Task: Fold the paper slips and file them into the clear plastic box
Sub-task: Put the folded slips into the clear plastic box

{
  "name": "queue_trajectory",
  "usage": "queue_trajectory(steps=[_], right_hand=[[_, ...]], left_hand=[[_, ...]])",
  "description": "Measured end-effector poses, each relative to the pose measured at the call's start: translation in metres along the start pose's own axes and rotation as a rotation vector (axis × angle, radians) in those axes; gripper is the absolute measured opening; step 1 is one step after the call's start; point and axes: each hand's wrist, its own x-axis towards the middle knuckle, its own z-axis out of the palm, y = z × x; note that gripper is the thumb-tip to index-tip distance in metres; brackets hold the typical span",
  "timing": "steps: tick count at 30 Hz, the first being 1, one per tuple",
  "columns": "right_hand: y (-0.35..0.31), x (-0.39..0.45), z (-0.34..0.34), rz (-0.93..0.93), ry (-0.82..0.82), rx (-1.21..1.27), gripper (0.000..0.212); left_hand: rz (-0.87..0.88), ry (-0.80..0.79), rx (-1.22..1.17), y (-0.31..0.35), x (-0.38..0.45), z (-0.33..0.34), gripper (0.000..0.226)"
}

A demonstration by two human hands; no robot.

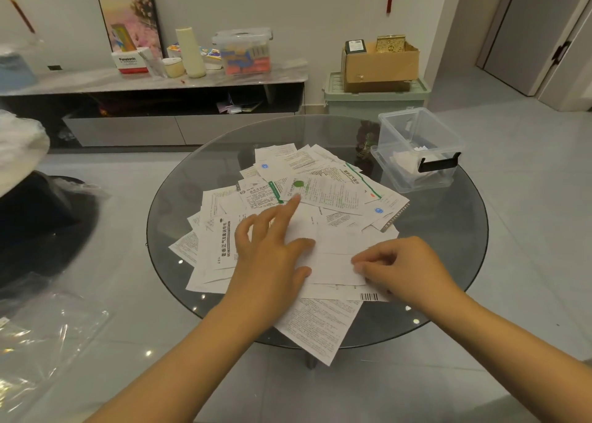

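A loose heap of printed paper slips (320,185) covers the middle of the round glass table (448,262). On top of it, near me, lies a blank white slip (333,249). My left hand (272,246) rests flat on that slip's left part with fingers spread and straight. My right hand (400,265) pinches the slip's right edge between thumb and curled fingers. The clear plastic box (419,150) stands at the table's far right, its lid off, with a black latch and a few folded white slips inside.
A crinkled clear plastic bag (48,342) lies on the floor at the left beside a dark seat (41,224). Behind the table are a low cabinet (153,102) with boxes and a green bin (374,96) carrying a cardboard box.
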Motion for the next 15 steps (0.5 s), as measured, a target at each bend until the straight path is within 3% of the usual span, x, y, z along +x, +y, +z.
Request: queue_trajectory(steps=[2,7,10,12,15], right_hand=[[-0.002,-0.003,-0.002,0.038,-0.04,0.078,0.012],[-0.01,-0.011,-0.002,0.132,-0.131,0.335,0.013],[-0.016,-0.014,-0.002,0.161,-0.18,0.401,0.013],[-0.019,-0.014,0.0,0.115,-0.179,0.331,0.014],[-0.019,-0.009,0.003,-0.11,-0.118,-0.049,0.018]], left_hand=[[0.055,-0.018,-0.056,0.002,0.0,-0.003,0.01],[0.096,-0.164,-0.179,0.009,-0.004,-0.005,0.05],[0.113,-0.166,-0.188,0.008,-0.006,-0.002,0.038],[0.121,-0.101,-0.185,0.007,-0.008,0.0,0.021],[0.04,-0.081,-0.196,0.012,-0.009,-0.007,0.015]])
